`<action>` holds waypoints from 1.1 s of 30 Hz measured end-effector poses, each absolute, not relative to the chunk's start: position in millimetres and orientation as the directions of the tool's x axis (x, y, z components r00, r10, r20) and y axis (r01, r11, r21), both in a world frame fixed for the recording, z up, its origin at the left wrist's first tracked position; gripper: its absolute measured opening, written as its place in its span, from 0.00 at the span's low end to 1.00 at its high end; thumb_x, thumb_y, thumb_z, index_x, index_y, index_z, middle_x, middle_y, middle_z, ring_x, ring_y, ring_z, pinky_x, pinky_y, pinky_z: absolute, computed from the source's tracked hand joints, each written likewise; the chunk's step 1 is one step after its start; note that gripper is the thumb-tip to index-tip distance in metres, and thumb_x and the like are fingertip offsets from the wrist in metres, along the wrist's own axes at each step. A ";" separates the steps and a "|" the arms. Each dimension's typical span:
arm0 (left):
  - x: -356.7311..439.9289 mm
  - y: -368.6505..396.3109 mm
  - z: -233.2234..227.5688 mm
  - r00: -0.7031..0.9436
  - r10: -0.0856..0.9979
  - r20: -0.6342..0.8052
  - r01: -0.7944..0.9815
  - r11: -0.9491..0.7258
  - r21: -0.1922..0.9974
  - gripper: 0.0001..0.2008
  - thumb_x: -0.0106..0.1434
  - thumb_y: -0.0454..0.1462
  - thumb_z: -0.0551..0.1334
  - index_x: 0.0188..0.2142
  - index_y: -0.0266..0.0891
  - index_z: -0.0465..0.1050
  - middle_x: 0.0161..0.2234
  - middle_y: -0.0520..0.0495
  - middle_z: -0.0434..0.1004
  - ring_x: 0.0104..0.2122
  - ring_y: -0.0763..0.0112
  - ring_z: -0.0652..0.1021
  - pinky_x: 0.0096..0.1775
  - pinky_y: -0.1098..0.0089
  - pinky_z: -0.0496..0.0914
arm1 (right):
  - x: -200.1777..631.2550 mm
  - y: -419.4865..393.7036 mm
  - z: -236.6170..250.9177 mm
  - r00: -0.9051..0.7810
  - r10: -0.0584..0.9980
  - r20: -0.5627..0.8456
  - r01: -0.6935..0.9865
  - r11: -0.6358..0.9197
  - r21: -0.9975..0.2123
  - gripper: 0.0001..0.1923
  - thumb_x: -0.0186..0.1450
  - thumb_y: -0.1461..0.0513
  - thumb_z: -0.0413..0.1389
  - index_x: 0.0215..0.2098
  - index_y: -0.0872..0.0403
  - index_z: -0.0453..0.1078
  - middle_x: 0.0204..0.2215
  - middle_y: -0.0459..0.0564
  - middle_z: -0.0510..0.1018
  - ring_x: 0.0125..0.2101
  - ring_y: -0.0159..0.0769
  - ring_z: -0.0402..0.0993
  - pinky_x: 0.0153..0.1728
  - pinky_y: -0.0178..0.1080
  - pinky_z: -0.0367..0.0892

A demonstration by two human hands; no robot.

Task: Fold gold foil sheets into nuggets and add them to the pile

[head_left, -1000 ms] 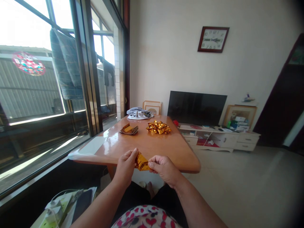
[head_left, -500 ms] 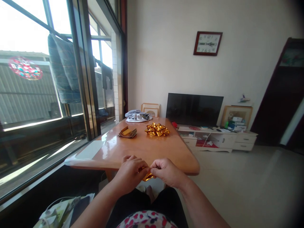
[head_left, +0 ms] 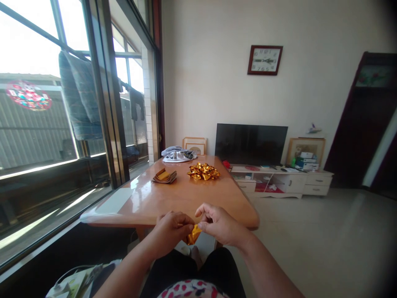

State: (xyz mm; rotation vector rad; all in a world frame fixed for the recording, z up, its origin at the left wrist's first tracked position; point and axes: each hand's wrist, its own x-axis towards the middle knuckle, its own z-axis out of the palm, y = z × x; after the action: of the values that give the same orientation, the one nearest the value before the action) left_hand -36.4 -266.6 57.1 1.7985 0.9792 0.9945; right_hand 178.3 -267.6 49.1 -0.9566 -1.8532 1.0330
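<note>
A small folded piece of gold paper [head_left: 193, 235] is pinched between my left hand [head_left: 171, 230] and my right hand [head_left: 219, 225], just in front of the near edge of the wooden table [head_left: 192, 194]. My left hand's fingers curl over the paper's upper left part; my right thumb and forefinger grip its right tip. Farther back on the table lie a pile of folded gold pieces [head_left: 204, 171] and a flat stack of gold paper sheets [head_left: 164, 176].
A bundle of cloth [head_left: 179, 153] lies at the table's far end. A black television [head_left: 250, 144] on a white low cabinet [head_left: 279, 182] stands behind. Large windows run along the left. Papers and cables [head_left: 74, 281] sit at my lower left. Tiled floor lies to the right.
The gold paper went from held up and spread between my hands to folded small and held lower, close between my fingers. The view shifted slightly to the right.
</note>
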 end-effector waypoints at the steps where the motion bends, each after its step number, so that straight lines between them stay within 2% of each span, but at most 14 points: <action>1: -34.3 -267.0 56.6 0.408 0.889 0.208 0.202 -0.310 0.929 0.12 0.52 0.47 0.71 0.26 0.41 0.80 0.26 0.46 0.81 0.29 0.63 0.77 0.32 0.70 0.68 | 178.3 -268.2 51.5 -0.407 0.872 0.272 0.246 0.391 -0.887 0.12 0.60 0.63 0.60 0.43 0.51 0.72 0.24 0.39 0.71 0.24 0.30 0.64 0.26 0.32 0.58; 5: -26.0 -266.7 54.4 0.457 0.880 0.125 0.094 -0.187 0.978 0.17 0.57 0.50 0.69 0.29 0.37 0.77 0.25 0.45 0.79 0.26 0.67 0.77 0.31 0.70 0.68 | 177.2 -267.2 57.5 -0.334 0.890 0.309 0.201 0.388 -0.900 0.11 0.61 0.61 0.61 0.42 0.51 0.71 0.25 0.41 0.72 0.26 0.31 0.66 0.27 0.33 0.60; 9: -22.8 -264.0 52.8 0.332 0.933 0.141 -0.060 -0.128 0.990 0.18 0.56 0.50 0.71 0.29 0.36 0.75 0.26 0.47 0.78 0.26 0.70 0.76 0.31 0.71 0.68 | 174.3 -268.1 57.8 -0.087 0.884 0.459 0.201 0.467 -0.861 0.08 0.64 0.57 0.59 0.40 0.52 0.72 0.30 0.45 0.75 0.31 0.34 0.69 0.33 0.36 0.64; 13: -22.4 -260.3 48.1 0.222 0.965 0.140 -0.177 -0.101 0.979 0.19 0.53 0.49 0.74 0.30 0.37 0.74 0.25 0.50 0.77 0.25 0.72 0.74 0.29 0.73 0.66 | 163.1 -277.3 55.3 0.108 0.795 0.597 0.285 0.551 -0.784 0.06 0.67 0.58 0.57 0.35 0.52 0.72 0.29 0.46 0.75 0.30 0.36 0.69 0.34 0.37 0.65; 17: -19.2 -261.5 45.1 0.166 0.967 0.192 -0.215 -0.155 0.964 0.17 0.55 0.48 0.73 0.34 0.37 0.76 0.29 0.48 0.79 0.29 0.69 0.76 0.33 0.72 0.69 | 146.4 -286.7 52.7 0.100 0.701 0.706 0.386 0.626 -0.677 0.04 0.67 0.62 0.56 0.35 0.51 0.73 0.33 0.49 0.77 0.33 0.38 0.72 0.37 0.38 0.66; 20: -15.4 -265.2 45.3 0.151 0.959 0.241 -0.219 -0.205 0.954 0.16 0.57 0.47 0.72 0.36 0.37 0.76 0.32 0.47 0.79 0.33 0.67 0.77 0.36 0.70 0.70 | 137.5 -286.9 49.4 0.067 0.673 0.737 0.453 0.637 -0.623 0.05 0.67 0.64 0.56 0.36 0.50 0.74 0.33 0.50 0.77 0.34 0.39 0.73 0.37 0.39 0.66; 26: -10.2 -267.6 40.8 0.143 0.946 0.289 -0.265 -0.245 0.933 0.15 0.59 0.45 0.71 0.40 0.38 0.76 0.32 0.49 0.77 0.34 0.67 0.77 0.39 0.68 0.71 | 132.9 -279.6 41.5 0.106 0.643 0.759 0.496 0.627 -0.601 0.07 0.66 0.66 0.57 0.41 0.50 0.75 0.34 0.50 0.77 0.35 0.39 0.74 0.37 0.38 0.68; 33: -10.0 -262.9 32.9 0.147 0.916 0.373 -0.221 -0.337 0.915 0.12 0.62 0.44 0.69 0.38 0.38 0.75 0.35 0.48 0.75 0.38 0.66 0.76 0.43 0.67 0.71 | 131.7 -280.5 41.7 0.146 0.605 0.782 0.507 0.633 -0.585 0.07 0.66 0.67 0.57 0.40 0.52 0.75 0.33 0.48 0.77 0.34 0.37 0.74 0.37 0.37 0.68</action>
State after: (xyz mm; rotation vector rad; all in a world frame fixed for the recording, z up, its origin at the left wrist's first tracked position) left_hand -10.0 -262.9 32.9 1.4011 0.7310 1.4070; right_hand 131.7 -280.5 41.7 -0.9785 -1.4963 0.0897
